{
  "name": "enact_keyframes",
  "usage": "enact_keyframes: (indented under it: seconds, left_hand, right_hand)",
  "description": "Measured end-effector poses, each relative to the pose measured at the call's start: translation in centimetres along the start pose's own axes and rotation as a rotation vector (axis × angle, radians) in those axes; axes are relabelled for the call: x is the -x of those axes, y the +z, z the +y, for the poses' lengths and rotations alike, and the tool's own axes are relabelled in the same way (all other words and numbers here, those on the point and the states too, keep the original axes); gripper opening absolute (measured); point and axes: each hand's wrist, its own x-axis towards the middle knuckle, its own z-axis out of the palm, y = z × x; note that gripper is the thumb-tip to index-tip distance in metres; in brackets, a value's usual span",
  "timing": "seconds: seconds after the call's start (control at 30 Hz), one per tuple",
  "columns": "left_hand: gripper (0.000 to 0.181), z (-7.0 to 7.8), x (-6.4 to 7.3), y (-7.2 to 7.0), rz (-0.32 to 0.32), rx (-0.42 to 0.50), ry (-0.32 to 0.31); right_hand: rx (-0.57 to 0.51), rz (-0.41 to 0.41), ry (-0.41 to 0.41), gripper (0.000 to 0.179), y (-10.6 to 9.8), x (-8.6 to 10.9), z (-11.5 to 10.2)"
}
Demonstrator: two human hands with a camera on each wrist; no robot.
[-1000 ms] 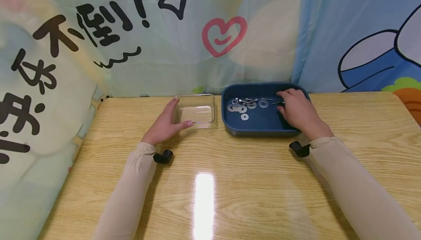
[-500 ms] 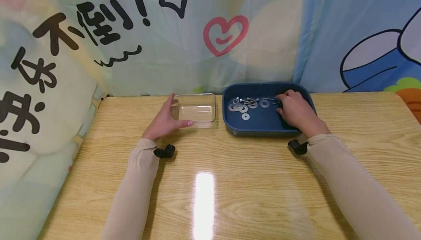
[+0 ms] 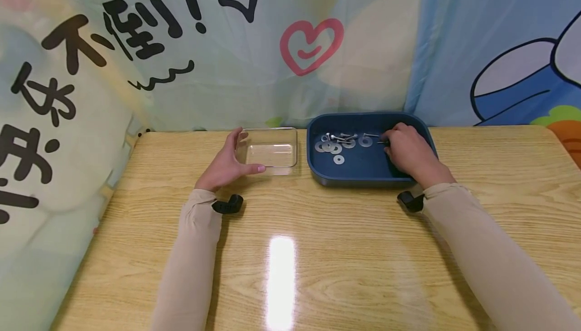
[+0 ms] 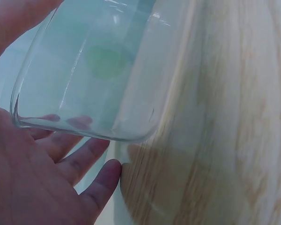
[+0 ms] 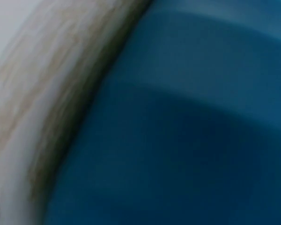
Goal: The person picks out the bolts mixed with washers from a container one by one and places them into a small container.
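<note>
My left hand grips the left end of a clear plastic box, thumb along its near side and fingers at the far left corner. In the left wrist view, the clear box is close up, with the fingers around its end. Inside a dark blue tray, my right hand has its fingers curled down at the right side. Its fingertips pinch a small screw, mostly hidden by the hand. Left of it lie several loose screws and flat washers.
Box and tray stand side by side at the far edge of a wooden table, with a narrow gap between them. A printed cloth hangs right behind. The blue tray wall fills most of the blurred right wrist view.
My left hand has closed in around the end of the clear box. The right fingers have curled further over the screw at the tray's right side. Other screws and washers stay put.
</note>
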Motion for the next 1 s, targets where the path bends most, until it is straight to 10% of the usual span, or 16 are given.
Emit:
enact_keyframes:
  seconds: [1.0]
  left_hand:
    - [0.114, -0.61, -0.11, -0.05, -0.018, -0.063, 0.017]
  right_hand:
    - [0.016, 0.000, 0.023, 0.017, -0.20, -0.11, -0.15]
